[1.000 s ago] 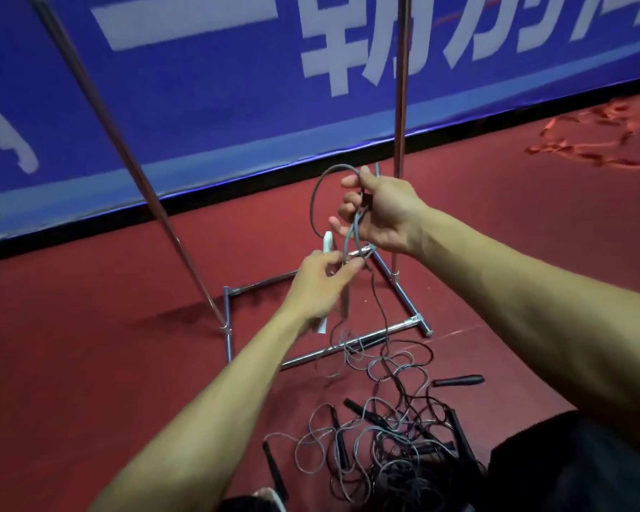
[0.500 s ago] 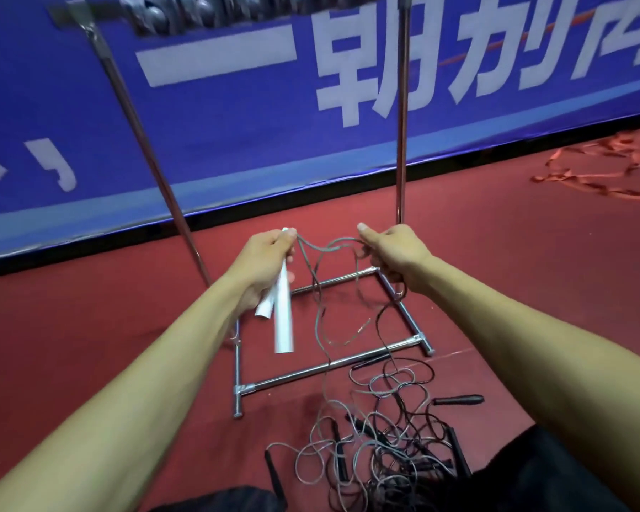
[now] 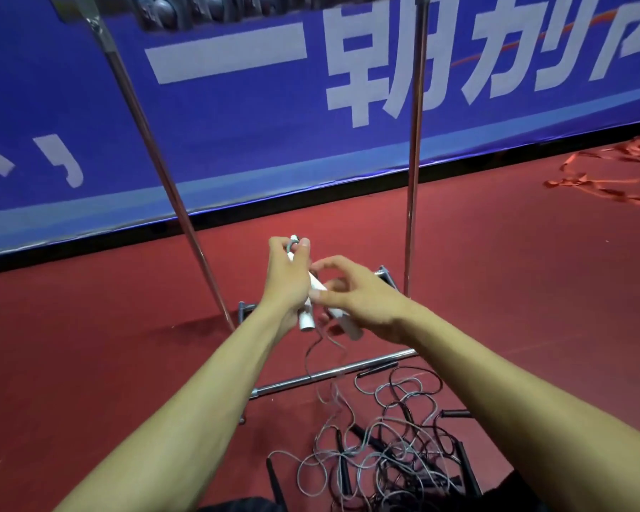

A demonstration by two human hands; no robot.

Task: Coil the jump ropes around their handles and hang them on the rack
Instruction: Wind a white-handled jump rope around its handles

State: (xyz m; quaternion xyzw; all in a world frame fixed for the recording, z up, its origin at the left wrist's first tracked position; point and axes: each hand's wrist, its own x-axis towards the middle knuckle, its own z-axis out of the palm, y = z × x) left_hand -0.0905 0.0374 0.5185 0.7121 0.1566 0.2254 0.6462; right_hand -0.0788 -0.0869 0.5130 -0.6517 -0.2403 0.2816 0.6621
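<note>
My left hand [image 3: 288, 279] grips two white jump-rope handles [image 3: 306, 320] held together, with the grey cord looped at their top end. My right hand [image 3: 351, 293] is right beside them with fingers curled over the handles; the cord between its fingers is blurred. The thin grey cord [image 3: 311, 352] hangs from the handles down to the floor. A tangle of several more ropes [image 3: 385, 452] with black handles lies on the red floor below my arms. The metal rack [image 3: 412, 179] stands straight ahead, its base bar [image 3: 333, 373] under my hands.
A blue banner wall [image 3: 311, 105] with white characters runs behind the rack. The rack's left pole [image 3: 156, 157] slants across the view. Red ribbons [image 3: 603, 179] lie on the floor at the far right. Dark items hang on the rack's top bar [image 3: 185, 9].
My hands have come together: the right hand moved left from the stretched cord onto the white handles, and the left hand tilted the handles over.
</note>
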